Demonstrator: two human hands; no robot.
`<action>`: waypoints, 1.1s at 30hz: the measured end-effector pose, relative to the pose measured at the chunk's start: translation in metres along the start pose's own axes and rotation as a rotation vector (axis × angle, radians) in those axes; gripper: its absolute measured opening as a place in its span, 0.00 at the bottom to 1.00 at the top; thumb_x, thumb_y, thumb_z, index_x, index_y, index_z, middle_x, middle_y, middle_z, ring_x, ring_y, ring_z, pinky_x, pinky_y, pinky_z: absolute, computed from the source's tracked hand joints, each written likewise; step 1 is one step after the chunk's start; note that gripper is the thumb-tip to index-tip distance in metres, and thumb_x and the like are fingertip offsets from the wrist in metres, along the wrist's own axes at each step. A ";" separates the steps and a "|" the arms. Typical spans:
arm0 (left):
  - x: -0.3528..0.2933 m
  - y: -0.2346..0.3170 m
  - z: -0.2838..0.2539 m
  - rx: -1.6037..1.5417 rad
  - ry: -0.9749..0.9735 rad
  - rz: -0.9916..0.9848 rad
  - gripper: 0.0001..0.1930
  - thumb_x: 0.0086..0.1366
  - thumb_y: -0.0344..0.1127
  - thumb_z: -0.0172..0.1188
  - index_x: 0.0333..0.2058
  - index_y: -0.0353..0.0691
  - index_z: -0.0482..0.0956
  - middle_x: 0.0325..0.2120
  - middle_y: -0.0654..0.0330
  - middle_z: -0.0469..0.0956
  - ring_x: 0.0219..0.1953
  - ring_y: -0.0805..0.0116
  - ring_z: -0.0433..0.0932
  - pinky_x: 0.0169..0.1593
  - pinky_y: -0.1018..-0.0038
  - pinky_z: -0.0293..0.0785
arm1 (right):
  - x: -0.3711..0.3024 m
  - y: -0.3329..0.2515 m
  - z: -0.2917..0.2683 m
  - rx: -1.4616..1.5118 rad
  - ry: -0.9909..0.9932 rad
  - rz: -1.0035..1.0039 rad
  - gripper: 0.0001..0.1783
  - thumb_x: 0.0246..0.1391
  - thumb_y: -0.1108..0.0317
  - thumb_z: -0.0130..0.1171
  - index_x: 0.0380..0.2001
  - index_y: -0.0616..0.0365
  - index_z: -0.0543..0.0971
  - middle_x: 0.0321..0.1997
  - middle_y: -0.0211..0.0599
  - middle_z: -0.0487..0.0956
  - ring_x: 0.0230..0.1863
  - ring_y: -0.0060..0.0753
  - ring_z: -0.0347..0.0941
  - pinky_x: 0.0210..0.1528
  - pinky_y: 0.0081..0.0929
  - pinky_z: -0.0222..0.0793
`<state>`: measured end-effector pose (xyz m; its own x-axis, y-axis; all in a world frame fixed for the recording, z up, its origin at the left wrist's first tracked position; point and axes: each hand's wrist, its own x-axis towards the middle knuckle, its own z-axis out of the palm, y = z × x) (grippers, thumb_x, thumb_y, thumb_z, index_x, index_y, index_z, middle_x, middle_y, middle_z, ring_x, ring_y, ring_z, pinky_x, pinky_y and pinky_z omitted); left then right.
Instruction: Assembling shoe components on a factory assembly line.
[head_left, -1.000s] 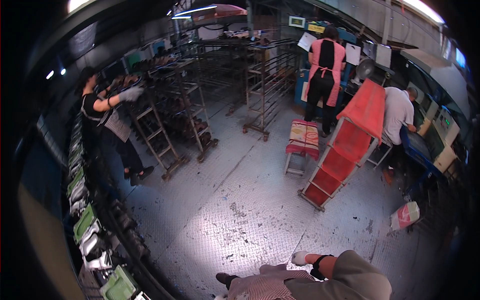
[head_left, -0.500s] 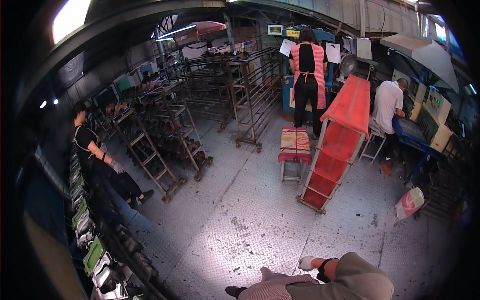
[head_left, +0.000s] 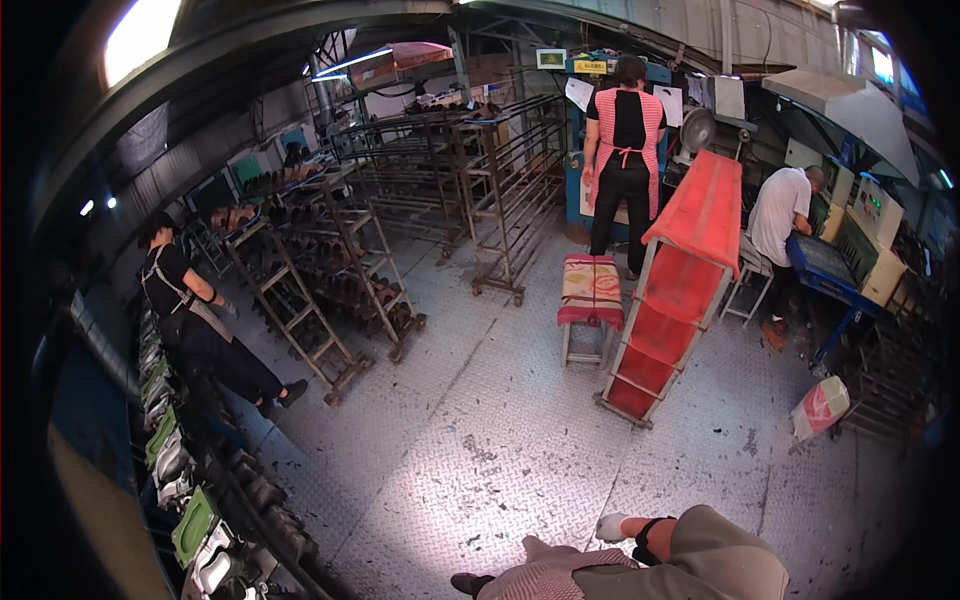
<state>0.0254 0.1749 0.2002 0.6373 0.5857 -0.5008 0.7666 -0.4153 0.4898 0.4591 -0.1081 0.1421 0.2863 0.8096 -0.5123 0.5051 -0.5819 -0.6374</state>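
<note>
1. Fingers aren't visible at all, neither hand is in shot, so can't tell if they're released, clenched or grasping anything
2. Closest stuff is the person's own bent legs at the bottom edge: tan trouser knee (head_left: pixel 715 560), pale shoe (head_left: pixel 612 526) and a dark shoe (head_left: pixel 468 583) flat on the metal tread-plate floor (head_left: pixel 480 420)
3. Further out, a small stool with a striped cushion (head_left: pixel 591 292) sits just beside a tilted red rack (head_left: pixel 680 290)
4. Left side, a person in a dark apron (head_left: pixel 185 320) stands by wheeled shoe racks (head_left: pixel 320 270)
</note>
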 end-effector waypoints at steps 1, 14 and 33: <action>-0.001 -0.001 0.000 -0.003 0.000 -0.003 0.21 0.62 0.47 0.61 0.48 0.41 0.81 0.41 0.48 0.82 0.48 0.56 0.80 0.50 0.65 0.73 | 0.000 -0.003 -0.001 -0.001 -0.003 -0.001 0.15 0.49 0.56 0.53 0.23 0.55 0.81 0.19 0.31 0.79 0.20 0.28 0.75 0.25 0.30 0.72; 0.003 -0.003 0.006 -0.032 -0.003 -0.009 0.20 0.62 0.46 0.60 0.48 0.41 0.81 0.41 0.48 0.82 0.47 0.56 0.80 0.50 0.65 0.73 | 0.004 -0.016 -0.004 0.045 -0.069 0.115 0.17 0.48 0.55 0.52 0.27 0.55 0.83 0.21 0.36 0.80 0.22 0.34 0.76 0.28 0.35 0.72; -0.006 0.031 -0.008 -0.048 -0.047 -0.071 0.18 0.62 0.44 0.60 0.46 0.40 0.81 0.39 0.48 0.83 0.44 0.55 0.81 0.46 0.64 0.74 | 0.000 -0.022 -0.010 -0.037 -0.079 0.088 0.19 0.50 0.54 0.51 0.33 0.56 0.84 0.26 0.36 0.83 0.28 0.35 0.79 0.36 0.36 0.73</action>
<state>0.0449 0.1642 0.2235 0.5855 0.5783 -0.5681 0.8059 -0.3395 0.4851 0.4558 -0.0948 0.1617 0.2667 0.7464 -0.6097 0.5107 -0.6460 -0.5673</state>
